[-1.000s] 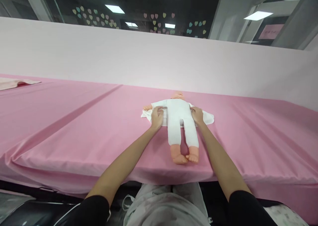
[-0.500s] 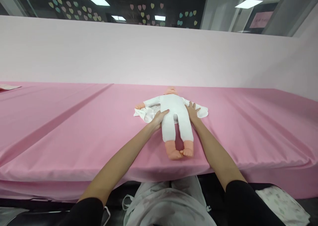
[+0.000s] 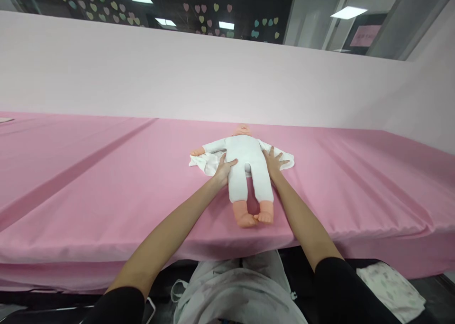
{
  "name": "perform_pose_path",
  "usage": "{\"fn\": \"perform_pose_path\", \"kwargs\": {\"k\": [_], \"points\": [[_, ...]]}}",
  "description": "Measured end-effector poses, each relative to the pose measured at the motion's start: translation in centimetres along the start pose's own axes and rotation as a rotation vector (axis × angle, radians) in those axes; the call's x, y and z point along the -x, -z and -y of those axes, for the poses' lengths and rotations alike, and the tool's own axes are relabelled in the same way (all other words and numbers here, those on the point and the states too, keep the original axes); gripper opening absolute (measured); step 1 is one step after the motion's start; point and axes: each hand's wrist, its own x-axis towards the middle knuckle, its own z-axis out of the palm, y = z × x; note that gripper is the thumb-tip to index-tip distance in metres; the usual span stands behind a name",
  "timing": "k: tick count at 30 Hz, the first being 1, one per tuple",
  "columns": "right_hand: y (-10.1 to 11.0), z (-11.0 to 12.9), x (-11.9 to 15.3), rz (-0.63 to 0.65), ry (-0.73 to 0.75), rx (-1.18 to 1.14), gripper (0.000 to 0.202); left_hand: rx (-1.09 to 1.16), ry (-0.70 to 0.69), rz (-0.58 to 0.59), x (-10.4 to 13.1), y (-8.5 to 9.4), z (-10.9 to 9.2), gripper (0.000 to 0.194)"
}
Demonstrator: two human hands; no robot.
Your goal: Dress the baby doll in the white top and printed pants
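A baby doll (image 3: 244,153) with a white cloth body lies on its back on the pink-covered table, feet toward me. Beneath its upper body a white garment (image 3: 206,163) is spread out to both sides. My left hand (image 3: 223,170) rests against the doll's hip on the left, thumb on its front and the other fingers partly hidden. On the opposite side my right hand (image 3: 274,163) touches the doll's flank, its fingers spread over the white cloth near the doll's arm, whose end is covered.
The pink sheet (image 3: 106,191) covers a wide table that meets a white wall (image 3: 199,77). A patterned cloth (image 3: 393,288) lies low at the right, below the table edge. A flat item (image 3: 5,120) is at the far left.
My view has shifted and tilted slightly, so the scene sits a little further left. Both hands stay at the doll's sides, and the fingers of my left hand show a little more.
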Motion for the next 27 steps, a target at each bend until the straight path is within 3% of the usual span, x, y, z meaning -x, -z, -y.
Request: {"fn": "perform_pose_path", "kwargs": {"k": [13, 27], "points": [[-0.8, -1.8, -0.4, -0.125, -0.093, -0.021, 0.047, -0.073, -0.084, -0.021, 0.4, 0.7, -1.3, 0.079], [-1.0, -3.6, -1.3, -0.303, -0.204, -0.098, 0.05, -0.024, -0.033, -0.02, 0.4, 1.7, -3.0, 0.074]]}}
